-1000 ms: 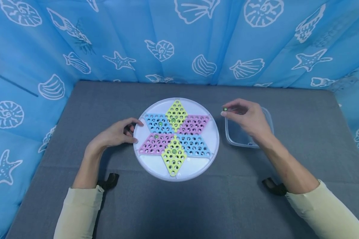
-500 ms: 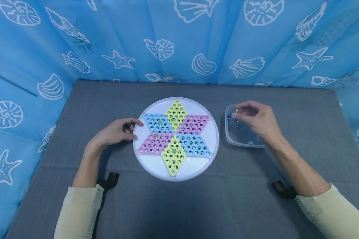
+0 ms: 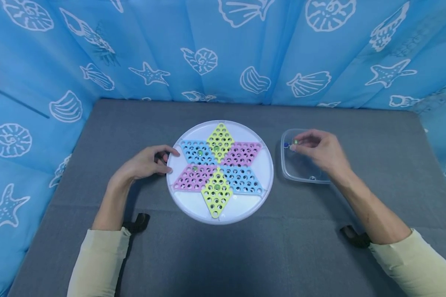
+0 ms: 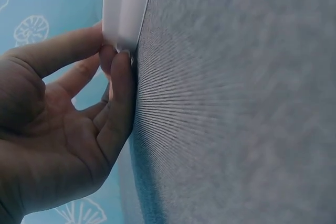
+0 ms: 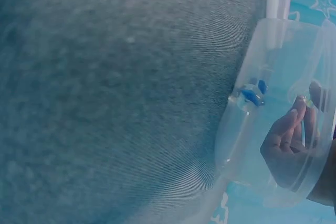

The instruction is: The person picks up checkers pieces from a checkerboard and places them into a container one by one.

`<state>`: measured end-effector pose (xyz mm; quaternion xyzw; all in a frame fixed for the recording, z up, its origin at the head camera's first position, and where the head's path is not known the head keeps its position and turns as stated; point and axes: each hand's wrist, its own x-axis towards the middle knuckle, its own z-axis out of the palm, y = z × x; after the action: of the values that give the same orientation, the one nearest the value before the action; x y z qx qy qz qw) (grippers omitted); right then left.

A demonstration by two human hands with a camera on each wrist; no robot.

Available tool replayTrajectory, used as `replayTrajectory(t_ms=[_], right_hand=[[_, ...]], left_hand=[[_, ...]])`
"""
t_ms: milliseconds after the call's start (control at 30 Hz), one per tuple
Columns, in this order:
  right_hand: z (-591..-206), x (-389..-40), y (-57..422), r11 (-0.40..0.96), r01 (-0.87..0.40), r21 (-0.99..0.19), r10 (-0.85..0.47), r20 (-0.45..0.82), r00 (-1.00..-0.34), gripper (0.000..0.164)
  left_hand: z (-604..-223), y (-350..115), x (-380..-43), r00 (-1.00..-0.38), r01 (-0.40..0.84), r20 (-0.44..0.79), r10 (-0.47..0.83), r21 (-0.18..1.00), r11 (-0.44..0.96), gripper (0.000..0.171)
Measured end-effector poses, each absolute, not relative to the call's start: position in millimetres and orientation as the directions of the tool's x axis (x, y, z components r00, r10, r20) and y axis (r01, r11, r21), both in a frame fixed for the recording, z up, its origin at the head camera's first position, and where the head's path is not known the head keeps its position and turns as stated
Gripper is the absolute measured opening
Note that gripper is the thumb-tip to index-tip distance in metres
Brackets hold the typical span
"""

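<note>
A: What does the left hand (image 3: 145, 166) show?
B: Left hand, fingers bent: thumb and index finger grip the left edge of the round game board (image 3: 241, 208). In the left wrist view, the fingertips meet the white rim, low against the table (image 3: 245, 255)

A: And the right hand (image 3: 321, 150)?
B: Right hand, narrow pinch: a green marble (image 3: 296, 142) is held between thumb and fingertips at the far left part of the clear box (image 3: 297, 167). How far the fingertips dip below its rim cannot be told

A: How are board and box placed?
B: Both lie flat, closer to the table's far edge than its near one; the box is to the right of the board, near it but apart

A: And the other marbles?
B: Four green marbles (image 3: 217, 187) sit on the board: one in each yellow diamond, one in the left blue, one in the left pink. Blue marbles (image 3: 286, 145) lie in the box's far left corner; a single marble (image 3: 312, 177) lies by its near edge
</note>
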<state>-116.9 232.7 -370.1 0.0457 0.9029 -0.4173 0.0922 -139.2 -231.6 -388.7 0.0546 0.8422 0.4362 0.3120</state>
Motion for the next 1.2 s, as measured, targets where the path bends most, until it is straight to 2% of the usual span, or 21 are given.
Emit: replayTrajectory(t_ms=[333,767,1200], right_hand=[[-376.1,-120.0,232.9,0.678,0.173,-0.714,-0.021,-0.253,-0.967,0.037],[-379.8,-124.4,228.7,0.737,0.13,-0.663,-0.094,-0.292,-0.952,0.03],[-383.4,-122.4,224.5,0.797,0.117,-0.593,-0.074,-0.288,-0.955,0.028]], left_hand=[[-391.7,-231.7,-138.0,-0.806,-0.185,-0.471,0.358,0.775,0.604,0.047],[-394.2,-234.1,-139.6,-0.799,-0.179,-0.462,0.384,0.794,0.581,0.048],[-391.0,-234.0,-138.7,-0.795,-0.195,-0.471,0.382,0.796,0.574,0.049]])
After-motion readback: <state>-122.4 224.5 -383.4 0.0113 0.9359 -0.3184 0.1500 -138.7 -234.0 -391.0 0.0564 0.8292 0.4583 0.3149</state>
